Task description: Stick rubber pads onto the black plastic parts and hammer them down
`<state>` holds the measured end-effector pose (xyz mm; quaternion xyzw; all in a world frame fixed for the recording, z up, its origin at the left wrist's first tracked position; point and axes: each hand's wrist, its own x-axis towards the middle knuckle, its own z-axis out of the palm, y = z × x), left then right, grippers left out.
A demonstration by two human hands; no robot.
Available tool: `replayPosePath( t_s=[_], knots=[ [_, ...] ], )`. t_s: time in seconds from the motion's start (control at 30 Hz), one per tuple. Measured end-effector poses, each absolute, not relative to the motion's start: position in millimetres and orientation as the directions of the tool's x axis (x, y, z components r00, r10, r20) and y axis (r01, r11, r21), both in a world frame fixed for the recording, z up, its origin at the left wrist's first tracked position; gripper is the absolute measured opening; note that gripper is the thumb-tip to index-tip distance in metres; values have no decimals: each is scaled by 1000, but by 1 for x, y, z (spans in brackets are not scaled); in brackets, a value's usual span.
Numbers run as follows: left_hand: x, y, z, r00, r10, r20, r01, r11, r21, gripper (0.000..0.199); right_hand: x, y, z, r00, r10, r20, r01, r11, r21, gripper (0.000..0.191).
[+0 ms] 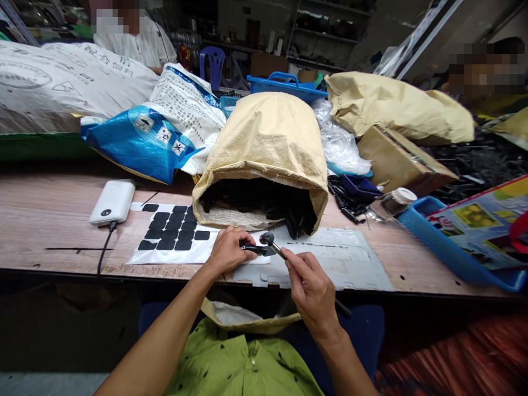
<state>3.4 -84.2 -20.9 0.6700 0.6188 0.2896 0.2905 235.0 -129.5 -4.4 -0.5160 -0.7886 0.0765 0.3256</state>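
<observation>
My left hand (231,250) is closed on a slim black piece (253,249), holding it low over the grey metal sheet and the edge of the white sticker sheet. In my right hand (310,283) is a small hammer (277,245) with a metal shaft; its dark rounded head is just right of the black piece, and whether they touch is unclear. Beside my left hand lies the white sheet (202,253) with rows of black rounded stickers (169,234). Just beyond both hands, an open tan sack (264,132) lies on its side with many black pieces (295,212) at its mouth.
A white power bank (113,202) with a black cable stands left. The grey metal sheet (350,258) lies at the table's front edge. Blue-white sacks (148,132), a wooden box (402,159), a clear jar (391,203) and a blue tray (445,234) surround the area. Two people are beyond.
</observation>
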Motion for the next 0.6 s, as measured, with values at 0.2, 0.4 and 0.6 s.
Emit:
replayPosePath(
  t_s=[0.2,0.4,0.6],
  knots=[
    [5,-86,-22,63,997,42,683,-74,726,16,248,-123,-8,-256,883,394,752,438,-492,33],
    [3,-88,-23,86,994,61,701,-103,706,18,281,-82,-19,-293,839,458,802,477,-361,29],
    [2,-90,-24,93,992,80,703,-122,701,17,297,-56,-40,-387,781,490,775,564,-286,26]
  ],
)
